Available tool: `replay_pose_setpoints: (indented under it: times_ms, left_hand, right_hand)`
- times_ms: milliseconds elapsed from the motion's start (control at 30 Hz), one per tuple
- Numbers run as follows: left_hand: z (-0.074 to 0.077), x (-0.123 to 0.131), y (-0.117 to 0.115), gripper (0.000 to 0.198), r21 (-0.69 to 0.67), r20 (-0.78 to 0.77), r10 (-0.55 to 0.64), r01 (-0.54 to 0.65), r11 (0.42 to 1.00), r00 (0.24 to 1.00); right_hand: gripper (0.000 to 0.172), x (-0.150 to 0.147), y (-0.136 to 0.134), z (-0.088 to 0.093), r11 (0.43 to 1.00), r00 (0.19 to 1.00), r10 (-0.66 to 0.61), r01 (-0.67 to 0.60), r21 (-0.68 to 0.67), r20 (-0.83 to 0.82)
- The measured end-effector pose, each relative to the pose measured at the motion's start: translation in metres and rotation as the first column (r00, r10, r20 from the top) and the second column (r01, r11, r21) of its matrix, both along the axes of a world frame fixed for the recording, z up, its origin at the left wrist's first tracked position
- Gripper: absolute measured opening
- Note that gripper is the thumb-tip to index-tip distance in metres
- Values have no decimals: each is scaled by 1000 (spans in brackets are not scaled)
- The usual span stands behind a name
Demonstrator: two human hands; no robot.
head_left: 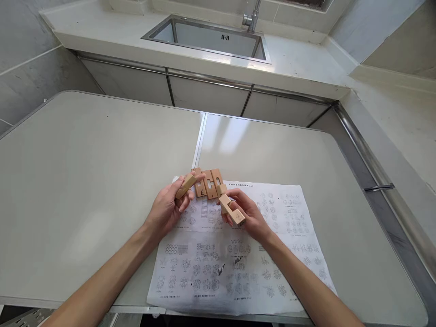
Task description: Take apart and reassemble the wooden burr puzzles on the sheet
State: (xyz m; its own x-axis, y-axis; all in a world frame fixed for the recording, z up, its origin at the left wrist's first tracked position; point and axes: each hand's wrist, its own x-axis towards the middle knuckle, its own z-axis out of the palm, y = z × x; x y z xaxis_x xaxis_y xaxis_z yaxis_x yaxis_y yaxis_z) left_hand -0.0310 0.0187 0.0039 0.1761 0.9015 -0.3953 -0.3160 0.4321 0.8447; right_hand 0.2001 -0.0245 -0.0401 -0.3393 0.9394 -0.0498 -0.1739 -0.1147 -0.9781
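Observation:
My left hand (165, 205) is closed on a small wooden block (185, 186), pinched between thumb and fingers above the paper's upper left edge. My right hand (251, 214) grips a notched wooden puzzle piece (232, 210), with a cut-out along its side. A short wooden part shows at its far end; I cannot tell whether the two are joined. Just beyond my hands, several flat wooden pieces with cut-out slots (210, 185) lie side by side, some with pen marks. My left fingers partly cover the leftmost one.
A large printed sheet (204, 299) with rows of small diagrams lies under my hands. It rests on a pale folding table (85, 181) with a metal centre seam. Behind the table are a counter (112, 34), a steel-rimmed sink (211, 45) and a tap (251, 20).

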Motion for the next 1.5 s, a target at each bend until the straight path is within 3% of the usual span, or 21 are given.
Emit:
replay_pose_setpoints:
  times_ms: [133,267,367,467,600,767,1000,1500]
  left_hand:
    - [2,7,-8,39,101,-191,-87,108,989,978]
    - [2,11,-14,41,119,-269,-152,189,975,951]
    - [1,11,-15,41,140,-269,-193,236,962,944]
    - [-1,9,-15,42,173,-270,-211,263,949,939]
    - [-5,6,-13,38,164,-237,-243,286,944,941]
    - [-9,2,-13,37,161,-227,-284,324,932,931]
    - [-7,2,-13,50,213,-369,-296,390,896,881]
    - [-17,1,-11,67,240,-235,-315,369,898,919]
  right_hand:
    - [30,-1,-1,1,1000,1000,-25,25,2,-5]
    - [29,-5,-2,2,996,997,-74,72,54,31]
    - [25,-8,-2,3,967,965,-188,150,206,183]
    - [21,-10,-1,3,897,879,-340,197,395,333]
    - [18,-8,1,-1,847,786,-409,138,513,464]
    - [18,-5,1,-4,829,701,-430,57,556,569]
    - [16,-1,3,-6,785,617,-495,16,619,612]
    - [16,-1,5,-7,749,539,-562,10,662,628]
